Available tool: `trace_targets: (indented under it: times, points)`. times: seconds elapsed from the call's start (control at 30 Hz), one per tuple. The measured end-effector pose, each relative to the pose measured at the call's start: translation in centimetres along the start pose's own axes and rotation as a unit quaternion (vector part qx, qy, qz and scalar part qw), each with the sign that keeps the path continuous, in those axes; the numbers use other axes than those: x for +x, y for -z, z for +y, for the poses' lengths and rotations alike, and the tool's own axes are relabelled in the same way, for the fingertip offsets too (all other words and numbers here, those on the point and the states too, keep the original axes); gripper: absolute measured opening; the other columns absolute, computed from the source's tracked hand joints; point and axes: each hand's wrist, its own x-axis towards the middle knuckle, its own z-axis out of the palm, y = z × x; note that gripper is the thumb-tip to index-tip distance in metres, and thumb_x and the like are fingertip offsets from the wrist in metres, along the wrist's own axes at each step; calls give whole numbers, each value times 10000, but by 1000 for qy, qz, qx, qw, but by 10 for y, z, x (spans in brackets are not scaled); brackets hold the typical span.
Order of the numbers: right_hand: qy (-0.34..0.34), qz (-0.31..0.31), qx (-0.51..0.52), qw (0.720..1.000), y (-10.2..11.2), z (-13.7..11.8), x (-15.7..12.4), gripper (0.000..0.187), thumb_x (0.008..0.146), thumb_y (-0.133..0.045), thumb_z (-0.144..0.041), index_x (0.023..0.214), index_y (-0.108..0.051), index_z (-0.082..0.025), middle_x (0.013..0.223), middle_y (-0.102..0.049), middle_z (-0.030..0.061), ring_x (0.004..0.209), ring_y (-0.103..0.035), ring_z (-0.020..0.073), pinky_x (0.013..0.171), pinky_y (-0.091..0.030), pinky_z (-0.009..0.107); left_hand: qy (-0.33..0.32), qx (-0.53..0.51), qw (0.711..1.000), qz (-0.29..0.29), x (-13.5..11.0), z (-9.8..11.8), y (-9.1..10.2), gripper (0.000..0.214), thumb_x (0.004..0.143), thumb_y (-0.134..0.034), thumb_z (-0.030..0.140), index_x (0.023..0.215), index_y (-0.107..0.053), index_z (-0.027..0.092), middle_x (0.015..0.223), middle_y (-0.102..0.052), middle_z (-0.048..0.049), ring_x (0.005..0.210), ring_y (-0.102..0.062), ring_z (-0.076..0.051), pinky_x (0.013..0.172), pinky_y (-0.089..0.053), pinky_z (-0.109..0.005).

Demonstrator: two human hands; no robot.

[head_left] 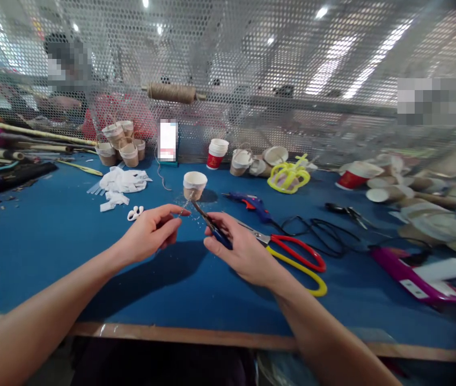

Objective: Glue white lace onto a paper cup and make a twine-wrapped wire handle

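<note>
My left hand (pixel 156 229) is closed in a pinch on a thin, glinting strand (pixel 186 205), whose kind I cannot make out. My right hand (pixel 244 247) grips a slim tool with a dark blue handle (pixel 220 235). Its narrow tip points away from me and meets the strand or lies just beside it. Just beyond both hands stands a small cup (pixel 195 183), white at the rim and brown on its lower part. Small clear scraps lie around the cup's base. Large scissors (pixel 292 252) with red and yellow handles lie beside my right hand.
A blue glue gun (pixel 252 205) with a black cord lies right of the cup. White gloves (pixel 121 181), several brown cups (pixel 121 140) and a phone (pixel 168 140) are behind. A purple power strip (pixel 417 279) lies at right. Perforated metal (pixel 252 64) closes the table's back, with a twine roll (pixel 174 93).
</note>
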Motion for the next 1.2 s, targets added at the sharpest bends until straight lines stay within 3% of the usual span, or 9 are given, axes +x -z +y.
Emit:
trace_targets:
  times: [0.4, 0.73, 0.83, 0.97, 1.2]
  points:
    - [-29, -8, -18, 999, -3, -3, 1, 336, 791, -564, -356, 1057, -487, -166, 934, -637, 61, 843, -598, 186, 747, -472, 330, 32, -31, 998, -43, 1, -4, -6, 239, 834, -440, 307, 973, -543, 142, 592, -561, 29, 416, -505, -66, 430, -396, -189]
    - [-58, -28, -1, 998, -10, -2, 2, 352, 785, -568, -345, 1066, -494, -146, 976, -640, 79, 866, -592, 187, 778, -451, 334, 50, -81, 995, -13, 5, -9, -10, 129, 836, -429, 270, 833, -501, 164, 574, -553, 50, 365, -490, -56, 404, -370, -182]
    - [-67, -24, -6, 997, -9, 3, 4, 421, 772, -582, -362, 1110, -476, -134, 1007, -622, 91, 853, -586, 181, 768, -453, 332, 72, -75, 994, 32, 8, -11, -4, 124, 816, -460, 267, 796, -513, 157, 546, -536, 53, 368, -494, -62, 409, -375, -185]
    - [-93, 11, -85, 992, -12, 12, 8, 488, 771, -566, -414, 1150, -475, -120, 977, -598, 111, 819, -570, 191, 740, -453, 350, 86, -140, 979, 118, 14, -13, 11, 148, 771, -518, 291, 810, -527, 148, 525, -523, 60, 376, -477, -62, 419, -378, -190]
    - [-87, -21, -293, 952, -32, 17, 18, 529, 754, -579, -446, 1150, -503, -103, 1073, -538, 170, 1014, -497, 294, 822, -412, 420, 94, -185, 970, 126, 14, -12, 11, 262, 689, -625, 362, 793, -565, 129, 516, -541, 50, 489, -499, -74, 540, -429, -212]
